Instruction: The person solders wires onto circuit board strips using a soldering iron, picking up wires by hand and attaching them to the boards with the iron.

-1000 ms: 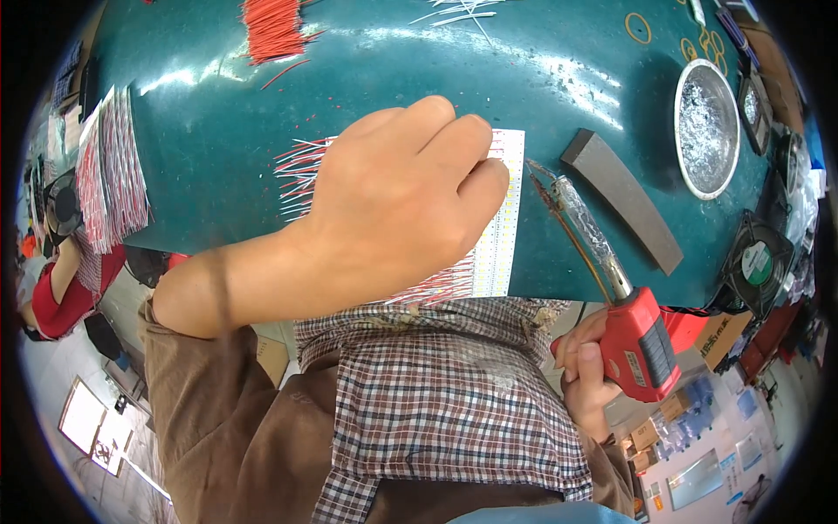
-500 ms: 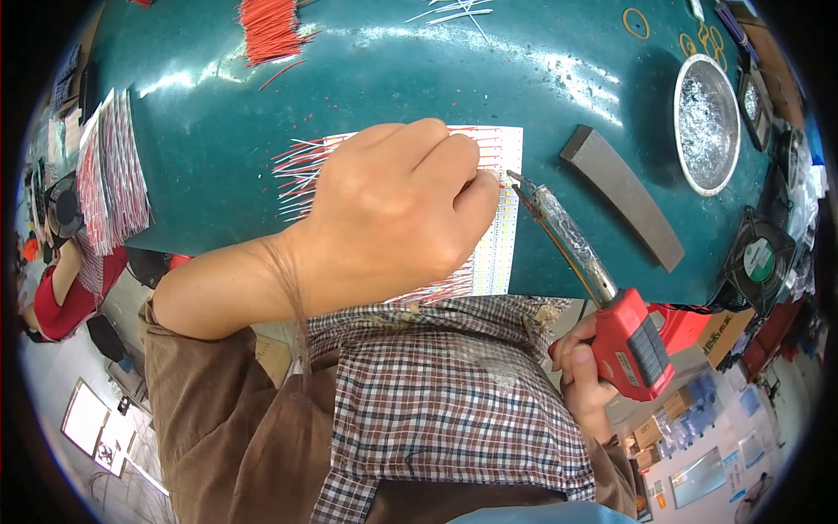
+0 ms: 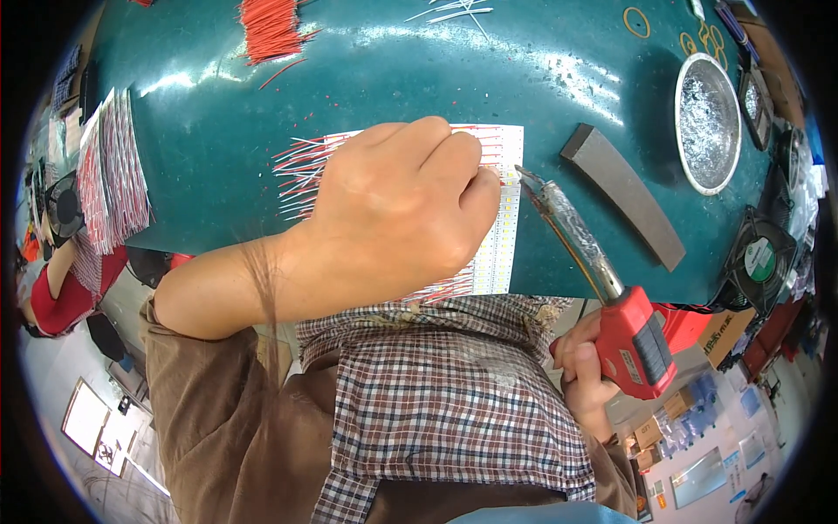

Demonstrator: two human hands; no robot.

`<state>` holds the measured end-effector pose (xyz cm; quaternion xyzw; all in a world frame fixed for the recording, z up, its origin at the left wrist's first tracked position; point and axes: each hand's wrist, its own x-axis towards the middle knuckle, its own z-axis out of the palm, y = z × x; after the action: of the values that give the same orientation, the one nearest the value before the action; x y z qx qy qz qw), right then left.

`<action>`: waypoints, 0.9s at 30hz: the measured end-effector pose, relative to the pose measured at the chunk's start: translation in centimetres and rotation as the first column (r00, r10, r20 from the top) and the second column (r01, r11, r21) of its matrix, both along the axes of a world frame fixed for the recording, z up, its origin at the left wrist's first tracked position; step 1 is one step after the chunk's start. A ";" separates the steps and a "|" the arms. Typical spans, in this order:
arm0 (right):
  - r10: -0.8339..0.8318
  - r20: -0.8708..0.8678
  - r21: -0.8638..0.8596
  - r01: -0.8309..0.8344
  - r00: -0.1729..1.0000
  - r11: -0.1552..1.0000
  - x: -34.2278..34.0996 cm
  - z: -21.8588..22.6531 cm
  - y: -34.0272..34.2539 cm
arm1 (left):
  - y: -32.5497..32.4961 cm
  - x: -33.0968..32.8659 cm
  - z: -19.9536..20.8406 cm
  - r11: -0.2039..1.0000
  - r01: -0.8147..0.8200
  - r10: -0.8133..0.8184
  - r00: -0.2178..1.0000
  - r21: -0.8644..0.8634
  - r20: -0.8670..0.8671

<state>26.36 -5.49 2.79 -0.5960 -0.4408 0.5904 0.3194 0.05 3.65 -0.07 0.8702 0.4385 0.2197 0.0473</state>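
Note:
Over a white panel of LED circuit strips, my left hand is closed, knuckles up. Its fingertips are tucked under, hiding whatever they pinch near the strips' right end. Red and white wires run along the panel and fan out past its left side. Wrapped round the handle of a red soldering gun is my right hand. The gun's metal barrel slants up and left, and its tip is close to the panel's right edge, just right of my left fingers.
A dark rectangular bar lies right of the panel. Beyond it stands a round metal bowl with silvery bits. A small fan sits at the right edge. Red wires lie behind; wired strips hang at left, near another person's red sleeve.
The soldering gun's tip has shifted slightly right, away from my left fingers, toward the panel's edge. My left hand has barely moved and stays closed.

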 end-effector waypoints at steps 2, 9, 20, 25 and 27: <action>-0.001 -0.052 0.038 0.003 0.999 0.999 0.1 -0.1 0.2 | 0.0 -0.1 0.0 1.000 0.006 -0.006 1.000 -0.002 -0.016; 0.001 -0.027 0.051 0.000 1.000 0.999 0.3 0.0 0.2 | 0.0 0.1 -0.2 1.000 -0.015 0.016 1.000 -0.014 0.023; -0.024 0.039 -0.025 0.025 0.999 0.999 0.3 0.4 -0.8 | -0.5 -0.1 -0.2 1.000 0.017 -0.017 0.997 0.000 0.072; 0.043 0.038 -0.048 -0.041 0.998 0.998 0.9 0.1 -0.8 | -0.6 0.0 0.0 1.000 0.010 -0.009 0.999 -0.016 0.052; 0.047 0.027 -0.045 -0.046 0.999 0.998 0.8 0.1 -0.8 | -0.5 0.0 0.0 1.000 0.005 -0.004 0.999 -0.031 0.053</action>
<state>27.21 -6.26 2.90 -0.6008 -0.4457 0.5988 0.2862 0.08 3.18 -0.06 0.8642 0.4384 0.2360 0.0728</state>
